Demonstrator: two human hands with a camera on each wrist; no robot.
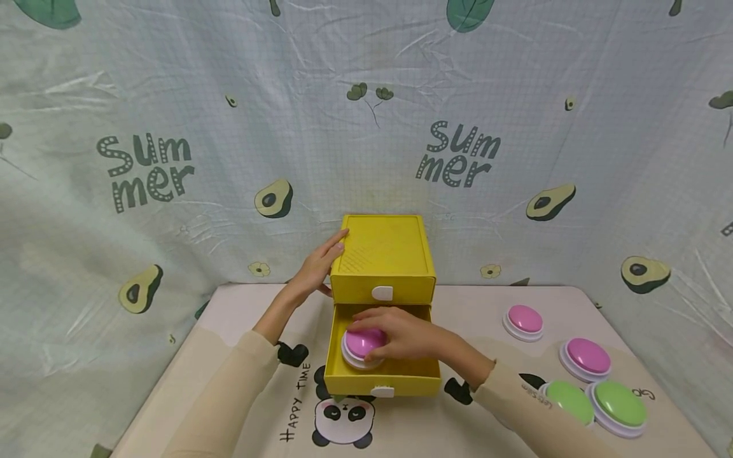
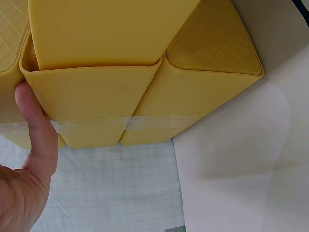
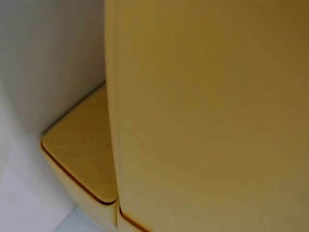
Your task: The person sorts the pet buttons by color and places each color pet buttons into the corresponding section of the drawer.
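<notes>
In the head view, a yellow two-drawer box stands on the table, its lower drawer pulled out. My left hand rests against the box's left side, fingers extended along the upper edge. The left wrist view shows the thumb straight against the yellow side wall. Inside the lower drawer, my right hand holds a pink domed button with a white base, fingers curled over its top and thumb at its near side. The right wrist view is filled mostly by the drawer's yellow wall; that hand is hidden there.
Right of the box lie two more pink buttons, one farther back and one nearer, and two green buttons, partly overlapping in view. The upper drawer is closed. A patterned curtain hangs behind the table.
</notes>
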